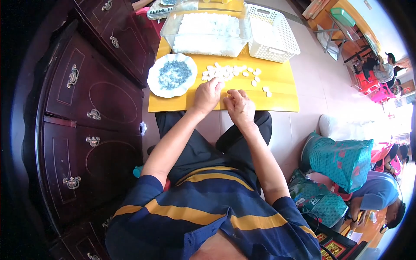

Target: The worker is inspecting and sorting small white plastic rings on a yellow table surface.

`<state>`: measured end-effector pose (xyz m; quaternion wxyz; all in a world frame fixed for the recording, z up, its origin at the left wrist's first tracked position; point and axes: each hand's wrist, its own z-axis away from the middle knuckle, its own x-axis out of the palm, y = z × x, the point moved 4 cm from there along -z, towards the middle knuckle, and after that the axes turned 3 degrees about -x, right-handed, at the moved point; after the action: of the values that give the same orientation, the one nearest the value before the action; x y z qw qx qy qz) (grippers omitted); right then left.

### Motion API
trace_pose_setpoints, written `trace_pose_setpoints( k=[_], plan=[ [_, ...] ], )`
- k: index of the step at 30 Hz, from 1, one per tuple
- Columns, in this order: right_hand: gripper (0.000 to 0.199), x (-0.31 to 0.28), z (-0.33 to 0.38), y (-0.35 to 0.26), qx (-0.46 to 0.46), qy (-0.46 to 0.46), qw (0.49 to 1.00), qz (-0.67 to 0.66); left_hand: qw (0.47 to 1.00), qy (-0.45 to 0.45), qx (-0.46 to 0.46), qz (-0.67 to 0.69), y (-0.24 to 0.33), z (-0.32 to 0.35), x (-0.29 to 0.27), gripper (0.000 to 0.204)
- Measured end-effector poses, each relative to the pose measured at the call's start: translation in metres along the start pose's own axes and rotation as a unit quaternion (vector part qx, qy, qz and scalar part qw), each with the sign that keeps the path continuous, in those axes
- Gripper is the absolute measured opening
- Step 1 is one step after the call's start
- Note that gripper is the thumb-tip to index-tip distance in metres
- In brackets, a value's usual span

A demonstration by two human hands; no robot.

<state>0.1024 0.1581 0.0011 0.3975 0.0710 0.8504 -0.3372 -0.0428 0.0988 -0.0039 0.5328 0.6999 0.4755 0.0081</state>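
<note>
My left hand (207, 95) is at the near edge of a loose pile of small white oval pieces (223, 71) on a yellow tabletop (277, 93). Its fingers are pinched together, and what is between them is too small to make out. Close to its right, my right hand (241, 107) hovers by the table's front edge with fingers curled; anything in them is hidden. Several more white pieces lie scattered to the right of the pile. A white scalloped plate (154, 87) on the left holds many tiny blue-grey bits (173, 73).
Behind the pile stands a clear plastic bin (208, 50) of white pieces, beside a white perforated basket (275, 54). A dark wooden cabinet (93, 108) flanks my left. Teal bags (338, 160) stand on the floor at right, near a seated person in blue (377, 193).
</note>
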Motion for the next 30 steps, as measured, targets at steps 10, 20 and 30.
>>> trace_pose_setpoints(
  k=[10, 20, 30],
  plan=[
    [0.01, 0.013, 0.003, 0.001, -0.008, -0.019, 0.998, 0.053, 0.979, -0.084, 0.035, -0.182, 0.002, -0.017, 0.015, 0.016],
    [0.012, -0.004, 0.002, 0.021, 0.045, 0.023, 0.991, -0.121, 0.985, 0.002, -0.011, -0.174, -0.005, 0.009, -0.104, 0.009],
    [0.017, -0.023, 0.044, 0.024, 0.204, 0.023, 0.883, -0.422, 0.943, -0.077, -0.038, -0.323, -0.048, -0.009, -0.147, 0.04]
  ],
)
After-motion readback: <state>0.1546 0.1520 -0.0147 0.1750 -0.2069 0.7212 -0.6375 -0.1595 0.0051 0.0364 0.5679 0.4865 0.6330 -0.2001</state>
